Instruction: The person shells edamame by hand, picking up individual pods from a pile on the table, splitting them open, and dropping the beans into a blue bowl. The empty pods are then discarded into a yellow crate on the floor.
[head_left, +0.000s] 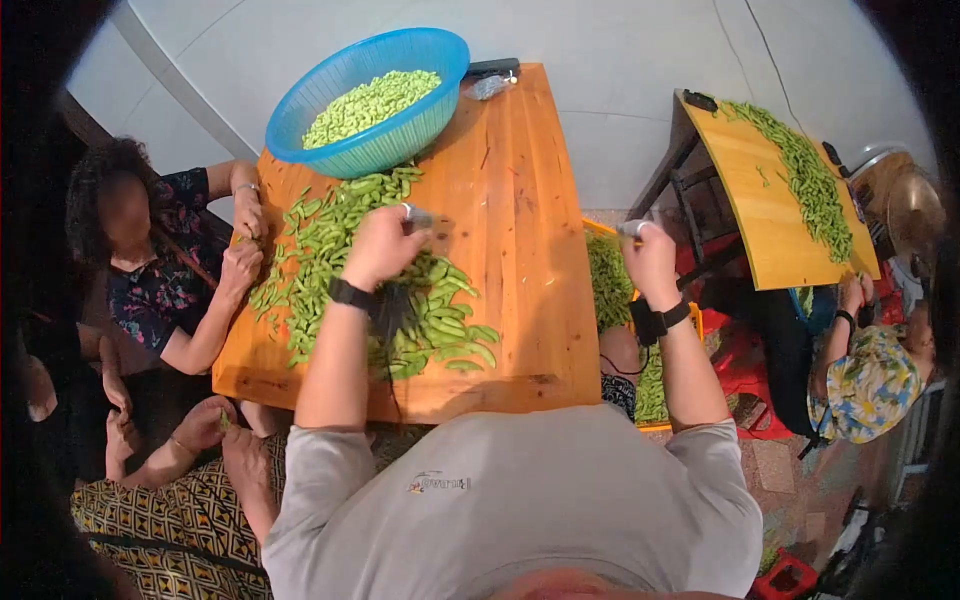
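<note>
My left hand (384, 247) hovers above the heap of green soybean pods (330, 225) on the wooden table (517, 217). Its fingers are curled, and a blurred silvery-grey piece (417, 216) shows at the fingertips. Beyond the table's right edge, my right hand (651, 259) is raised over a yellow crate (643, 427) of green pods or hulls (609, 277). A similar silvery piece (634, 228) appears at its fingers. Whether either hand grips something is blurred. Black bands with small devices circle both wrists. A large blue plastic basket (367, 157) of shelled beans (375, 105) stands behind the heap.
At the left, a person's hands (244, 259) work at the table edge; another's hands (225, 435) hold a pod lower down. To the right, a second wooden table (765, 202) bears pods (814, 180), with a person's hands (855, 292) beside it. A small plastic bag (489, 87) lies by the basket.
</note>
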